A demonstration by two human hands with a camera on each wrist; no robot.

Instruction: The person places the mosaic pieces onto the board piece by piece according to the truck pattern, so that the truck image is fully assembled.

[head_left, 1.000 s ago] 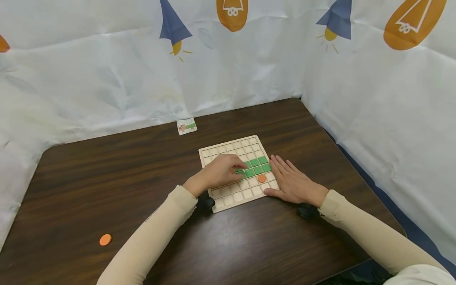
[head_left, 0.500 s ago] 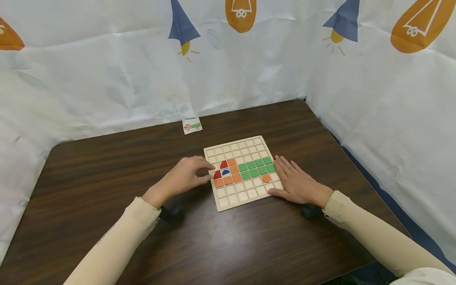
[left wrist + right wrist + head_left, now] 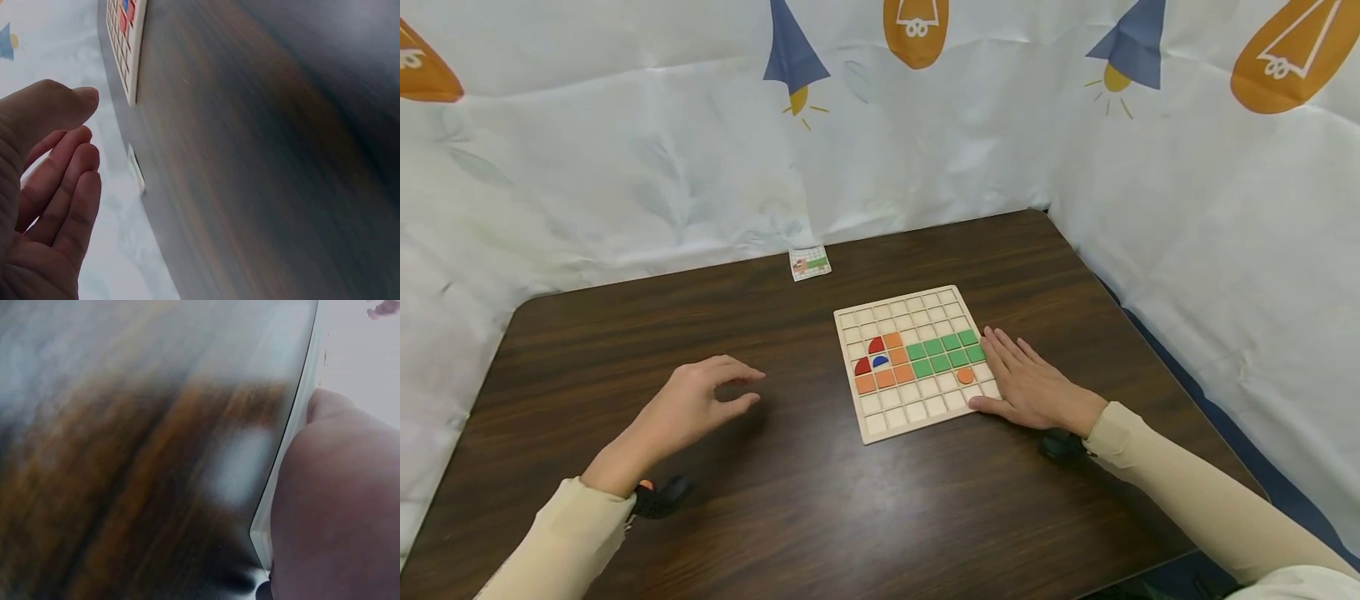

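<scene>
Dark wooden table (image 3: 865, 500), white printed sheet walls (image 3: 625, 167) around.

Bare table (image 3: 625, 333) left of board (image 3: 917, 412)

Left hand (image 3: 688, 408) drawn back off the grid board (image 3: 917, 363) toward the left, empty, red, blue and orange tiles (image 3: 880, 363) uncovered

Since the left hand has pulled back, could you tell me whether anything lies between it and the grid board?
Nothing visible does: only bare table lies between the left hand and the board.
</scene>
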